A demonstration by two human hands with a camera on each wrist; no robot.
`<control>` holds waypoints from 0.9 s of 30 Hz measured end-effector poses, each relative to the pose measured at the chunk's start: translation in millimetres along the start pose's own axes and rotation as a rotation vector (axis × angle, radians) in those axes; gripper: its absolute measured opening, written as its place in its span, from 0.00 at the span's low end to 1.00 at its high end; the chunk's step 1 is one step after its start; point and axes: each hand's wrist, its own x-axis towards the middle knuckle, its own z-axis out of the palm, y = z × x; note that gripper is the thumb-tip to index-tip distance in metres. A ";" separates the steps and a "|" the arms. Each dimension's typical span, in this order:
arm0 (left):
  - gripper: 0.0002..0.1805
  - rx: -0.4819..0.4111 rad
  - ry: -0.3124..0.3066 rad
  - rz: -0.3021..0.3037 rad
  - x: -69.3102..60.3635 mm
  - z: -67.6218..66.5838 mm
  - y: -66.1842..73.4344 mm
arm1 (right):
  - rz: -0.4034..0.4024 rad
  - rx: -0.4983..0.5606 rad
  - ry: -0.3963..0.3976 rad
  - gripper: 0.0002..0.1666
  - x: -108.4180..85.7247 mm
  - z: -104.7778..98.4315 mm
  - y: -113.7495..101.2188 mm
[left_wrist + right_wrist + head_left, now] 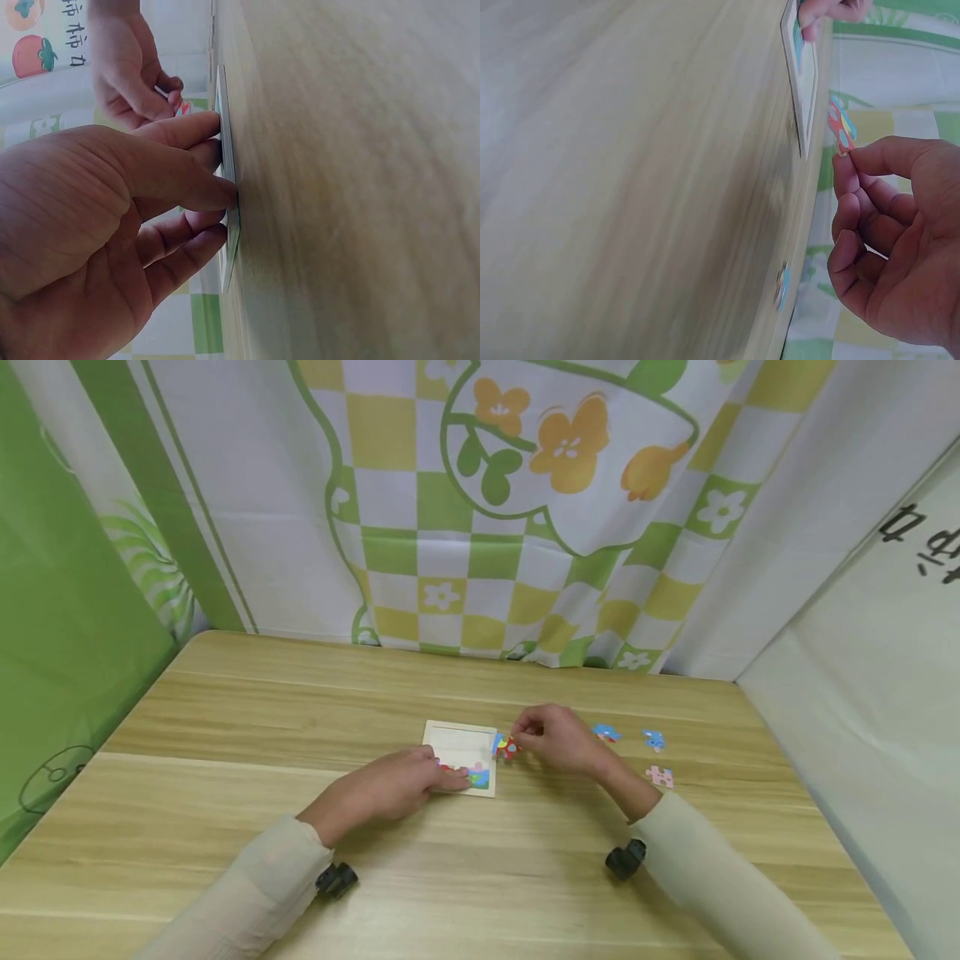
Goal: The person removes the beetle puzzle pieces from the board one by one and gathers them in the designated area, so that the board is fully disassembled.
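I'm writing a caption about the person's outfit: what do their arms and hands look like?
The left sleeve and right sleeve are long and pale beige. A small black device sits by the left cuff, and another by the right cuff. The left hand and right hand wear no gloves, and no rings are visible.

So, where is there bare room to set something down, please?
The wooden table is bare between its left edge and the left sleeve, between the sleeves, and between puzzle tray and curtain. Crowded: the tray under the left hand, and rightward, where the right hand pinches a jigsaw piece and three loose pieces lie.
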 end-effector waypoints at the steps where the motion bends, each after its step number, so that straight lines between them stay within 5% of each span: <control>1: 0.21 -0.003 -0.001 -0.004 -0.1 0.0 0.2 | 0.008 0.000 -0.002 0.06 -2.8 -1.6 2.6; 17: 0.20 -0.067 -0.017 -0.106 -4.4 0.5 6.0 | 0.025 -0.023 0.035 0.05 -31.4 -23.8 37.0; 27: 0.22 -0.039 -0.003 -0.043 -3.7 0.0 3.8 | 0.035 -0.010 0.016 0.05 -33.9 -22.7 48.0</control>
